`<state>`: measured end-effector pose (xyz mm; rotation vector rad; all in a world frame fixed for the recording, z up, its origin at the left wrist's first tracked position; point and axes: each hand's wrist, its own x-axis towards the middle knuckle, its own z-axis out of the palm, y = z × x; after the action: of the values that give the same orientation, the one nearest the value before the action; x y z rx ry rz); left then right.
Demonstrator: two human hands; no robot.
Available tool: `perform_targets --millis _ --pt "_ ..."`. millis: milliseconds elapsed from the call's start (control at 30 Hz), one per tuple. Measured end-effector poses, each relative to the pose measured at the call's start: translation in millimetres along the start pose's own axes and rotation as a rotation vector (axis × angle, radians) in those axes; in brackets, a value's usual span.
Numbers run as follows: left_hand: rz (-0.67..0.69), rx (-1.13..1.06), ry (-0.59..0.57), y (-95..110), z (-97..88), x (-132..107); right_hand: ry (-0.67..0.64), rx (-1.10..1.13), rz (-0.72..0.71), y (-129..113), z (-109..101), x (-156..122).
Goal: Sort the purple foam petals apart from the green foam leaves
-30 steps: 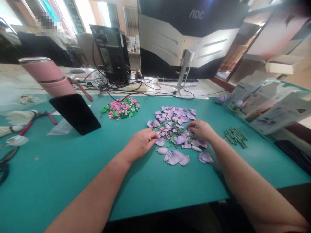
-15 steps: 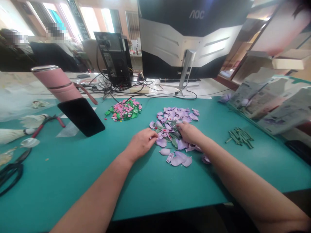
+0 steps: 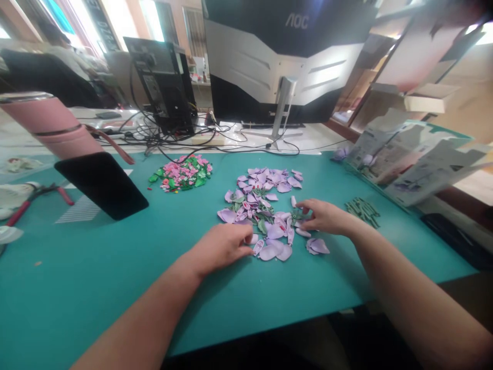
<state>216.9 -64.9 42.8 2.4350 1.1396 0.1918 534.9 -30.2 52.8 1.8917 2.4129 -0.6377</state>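
A heap of lilac petal-shaped pieces mixed with small green pieces [image 3: 265, 203] lies on the teal mat [image 3: 115, 277]. My left hand [image 3: 221, 246] rests at the heap's near left edge, fingers curled over a small lilac piece [image 3: 253, 239]. My right hand [image 3: 325, 216] lies at the heap's right side, fingers pinched together on small pieces that I cannot name. Loose lilac petals [image 3: 318, 246] lie just in front of it.
A pile of pink and green pieces [image 3: 181, 173] sits farther back left. A black phone [image 3: 100, 184] leans by a pink flask [image 3: 50, 126]. Green sticks [image 3: 362, 210] and printed sheets [image 3: 416, 159] lie right. A monitor [image 3: 288, 56], computer case and cables stand behind; red-handled pliers [image 3: 34, 198] left.
My left hand has drawn back toward me to the heap's near edge. My right hand has shifted right, out of the heap's middle to its right side. The view has swung slightly.
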Motion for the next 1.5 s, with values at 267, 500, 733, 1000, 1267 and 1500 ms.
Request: perform_targets --millis 267,500,733,1000,1267,1500 --pt "0.115 0.118 -0.041 18 26.4 8 -0.016 0.080 -0.085 -38 15 26" --pt "0.153 0.203 0.031 31 43.5 16 0.030 0.304 -0.157 -54 14 30" --pt "0.213 0.193 0.066 51 55.3 25 0.330 0.317 -0.180 -10 23 -26" --pt "0.268 0.157 0.087 59 47.4 23 0.403 0.186 -0.248 12 66 -73" --pt "0.284 0.361 0.067 73 53.7 29 0.177 0.099 -0.049 7 34 -38" --pt "0.269 0.345 0.043 75 55.2 33 0.101 -0.016 0.076 1 27 -11"
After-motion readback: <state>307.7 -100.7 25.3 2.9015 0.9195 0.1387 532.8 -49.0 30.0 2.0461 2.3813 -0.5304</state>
